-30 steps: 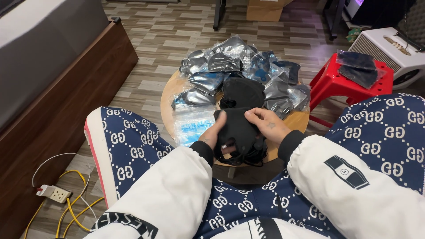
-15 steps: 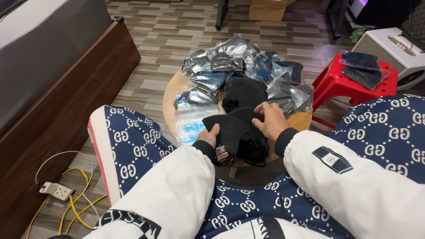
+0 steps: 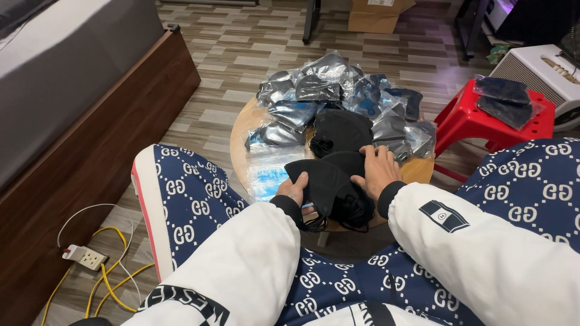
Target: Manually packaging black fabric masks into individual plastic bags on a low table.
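Black face masks (image 3: pixel 329 184) lie stacked at the near edge of the round wooden table (image 3: pixel 241 130). Left hand (image 3: pixel 294 190) grips the stack's left side; right hand (image 3: pixel 377 172) rests flat on its right side, fingers extended. Farther back: a second black stack (image 3: pixel 340 130), then bagged masks (image 3: pixel 314 87).

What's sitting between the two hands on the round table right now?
In the head view, a stack of black face masks lies between them: the left hand grips its left edge, the right hand presses on its right side.
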